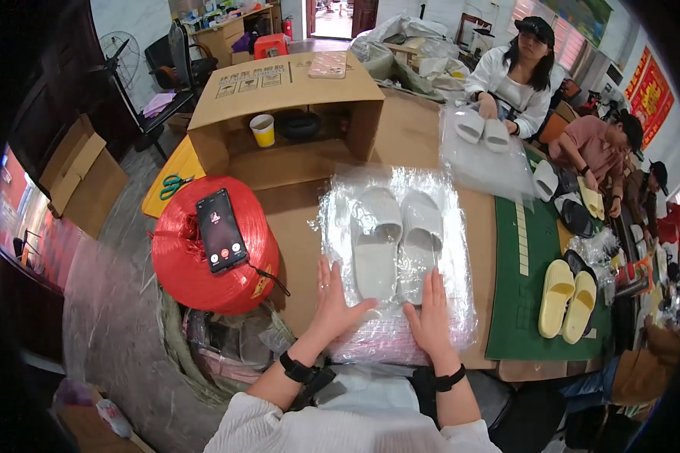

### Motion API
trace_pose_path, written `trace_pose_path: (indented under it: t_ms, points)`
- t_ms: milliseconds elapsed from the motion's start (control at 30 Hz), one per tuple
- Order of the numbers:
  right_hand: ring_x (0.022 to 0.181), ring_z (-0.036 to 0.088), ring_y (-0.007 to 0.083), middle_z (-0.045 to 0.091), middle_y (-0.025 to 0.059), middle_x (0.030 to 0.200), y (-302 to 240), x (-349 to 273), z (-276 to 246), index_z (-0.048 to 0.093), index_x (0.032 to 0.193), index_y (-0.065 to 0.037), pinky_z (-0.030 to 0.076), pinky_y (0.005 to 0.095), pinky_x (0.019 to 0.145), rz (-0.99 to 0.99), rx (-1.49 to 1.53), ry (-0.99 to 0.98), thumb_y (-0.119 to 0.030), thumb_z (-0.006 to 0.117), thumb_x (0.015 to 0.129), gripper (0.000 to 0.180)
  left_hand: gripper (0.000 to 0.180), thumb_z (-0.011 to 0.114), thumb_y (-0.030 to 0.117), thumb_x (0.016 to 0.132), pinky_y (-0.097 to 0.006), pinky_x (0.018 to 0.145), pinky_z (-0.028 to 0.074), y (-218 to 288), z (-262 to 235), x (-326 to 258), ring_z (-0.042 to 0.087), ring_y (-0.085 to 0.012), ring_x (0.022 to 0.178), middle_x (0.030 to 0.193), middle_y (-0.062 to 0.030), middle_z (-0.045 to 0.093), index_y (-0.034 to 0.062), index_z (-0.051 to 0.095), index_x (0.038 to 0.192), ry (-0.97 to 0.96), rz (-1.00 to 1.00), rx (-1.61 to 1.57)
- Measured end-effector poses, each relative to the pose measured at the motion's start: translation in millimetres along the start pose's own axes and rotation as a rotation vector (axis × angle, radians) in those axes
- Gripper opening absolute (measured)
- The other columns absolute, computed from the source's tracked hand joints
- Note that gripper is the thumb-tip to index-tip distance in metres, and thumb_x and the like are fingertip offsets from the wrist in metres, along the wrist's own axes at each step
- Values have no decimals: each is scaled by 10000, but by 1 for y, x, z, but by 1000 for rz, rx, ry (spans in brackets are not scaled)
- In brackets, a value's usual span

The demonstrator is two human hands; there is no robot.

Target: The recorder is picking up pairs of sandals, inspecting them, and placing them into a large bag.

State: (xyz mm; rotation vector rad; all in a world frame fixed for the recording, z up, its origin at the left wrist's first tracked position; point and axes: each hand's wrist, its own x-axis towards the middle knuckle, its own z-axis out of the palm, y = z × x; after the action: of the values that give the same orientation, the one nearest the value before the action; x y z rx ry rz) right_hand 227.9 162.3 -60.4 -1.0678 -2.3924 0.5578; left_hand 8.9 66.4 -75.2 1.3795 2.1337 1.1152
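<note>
A pair of pale grey slide slippers (375, 260) lies side by side, toes pointing away from me, on or inside a clear plastic bag (458, 264); I cannot tell whether film covers them fully. Beneath is what looks like a stack of shiny bags with pinkish lower edges. My left hand (335, 302) rests flat on the plastic at the near left of the slippers, fingers stretched forward. On the near right, my right hand (431, 317) lies the same way, thumb pointing inward. Neither hand grips anything.
Left stands a big red roll of plastic twine (175, 260) with a phone (221, 230) on top, and green scissors (175, 185) behind. A cardboard box (279, 83) holds a yellow cup (262, 130). Rightward are a green mat (510, 332), yellow slippers (557, 298) and co-workers handling slippers.
</note>
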Motion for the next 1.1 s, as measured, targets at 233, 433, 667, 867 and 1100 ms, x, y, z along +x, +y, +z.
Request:
trace_pose_path:
  t_ms: [233,433,667,867,1100]
  points:
    - [1486,174,464,176,252,1621,2,-3,1,208,1546,26,192,527,1202,-21,13,27,-243,640,934,797,934,807,507,759,-526,1194,196,38,-14,6,95,-496,1493,1563,-365,200,-105,453,1369,52,123,224]
    - [1486,176,462,164,272,1617,0,-5,-2,208,1543,26,189,531,1202,33,16,22,-245,640,932,796,738,787,294,841,-425,1020,459,73,-17,12,586,-376,1202,1299,-274,580,-77,429,1369,-5,-50,-340]
    - [1496,206,391,199,234,1621,-4,-16,-22,235,1537,31,193,474,1209,91,353,159,-151,664,910,781,703,714,68,831,-358,995,470,38,14,16,594,-218,1140,1289,-149,593,-56,374,1434,-237,-292,-1146]
    - [1447,321,297,332,174,1573,1,-42,-53,300,1525,19,252,415,1186,237,624,424,-117,681,888,754,739,683,30,843,-362,1068,420,66,-27,-11,534,-214,1249,1394,-122,525,-18,332,1492,-347,-197,-1319]
    - [1224,538,226,522,140,1389,-18,-83,-59,461,1390,42,438,327,1026,557,1036,302,-49,667,864,573,836,742,60,852,-362,1112,368,69,-40,-48,456,-176,1308,1427,-73,492,25,265,1537,-554,-93,-1200]
